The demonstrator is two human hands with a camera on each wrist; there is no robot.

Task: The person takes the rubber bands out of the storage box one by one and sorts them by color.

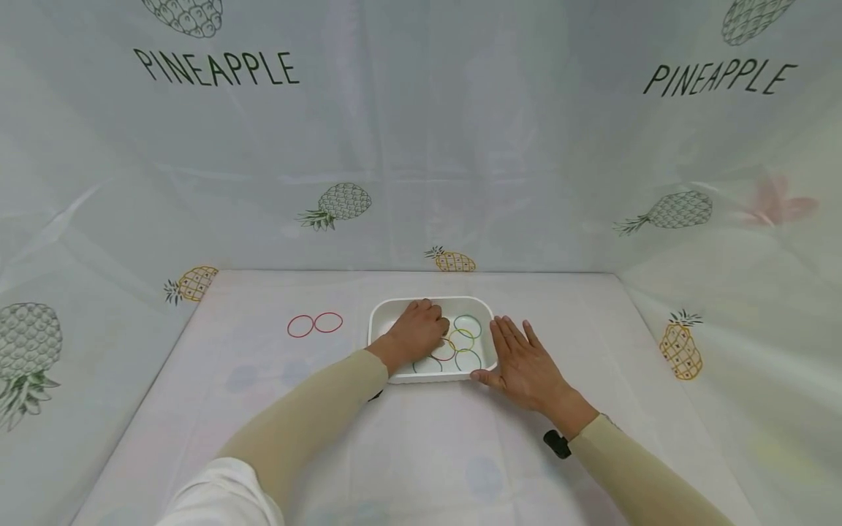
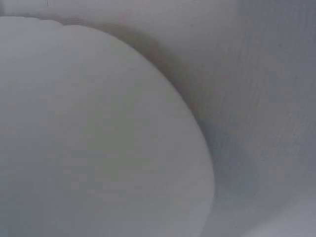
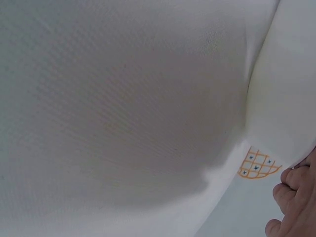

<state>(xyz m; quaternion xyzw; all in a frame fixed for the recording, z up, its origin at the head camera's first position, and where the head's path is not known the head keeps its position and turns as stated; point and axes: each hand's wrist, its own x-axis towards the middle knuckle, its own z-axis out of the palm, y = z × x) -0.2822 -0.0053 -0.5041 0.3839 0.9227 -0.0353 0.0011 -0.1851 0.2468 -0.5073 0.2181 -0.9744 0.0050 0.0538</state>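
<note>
In the head view a white tray (image 1: 430,378) holds several thin coloured rings that look like rubber bands. Among them are a green ring (image 1: 480,329), a yellow ring (image 1: 473,342) and a red ring (image 1: 454,353). My left hand (image 1: 419,332) reaches in over the near rim, its fingers bent down among the rings; cannot tell whether it pinches one. Against the tray's right side lies my right hand (image 1: 526,369), fingers straight, thumb at the near right corner. The right wrist view shows curled knuckles (image 3: 291,197) beside the tray's white wall (image 3: 286,84).
Two red rings, a left one (image 1: 300,337) and a right one (image 1: 328,332), lie side by side on the pale tablecloth (image 1: 421,453), left of the tray. A curtain (image 1: 421,146) printed with pineapples rises behind the table and along both sides.
</note>
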